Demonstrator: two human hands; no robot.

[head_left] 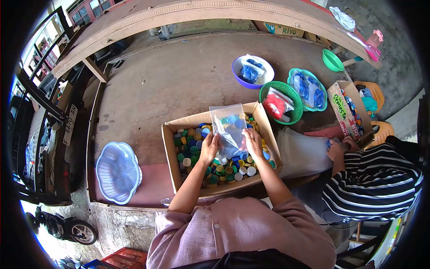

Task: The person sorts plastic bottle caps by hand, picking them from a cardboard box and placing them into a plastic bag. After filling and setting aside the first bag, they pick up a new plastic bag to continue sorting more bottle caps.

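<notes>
While left hand (pixel 209 149), right hand (pixel 252 143) hold it, bag (pixel 229 130) looks clear, glossy (perhaps creased).

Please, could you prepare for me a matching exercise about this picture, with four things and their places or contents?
1. Clear plastic bag
2. Bottle caps
3. Round green basket
4. Pale blue basket

A. Near the left edge of the table
B. Inside the cardboard box
C. Between the left hand and right hand
D. Containing something red

Pairs: 1-C, 2-B, 3-D, 4-A
</notes>
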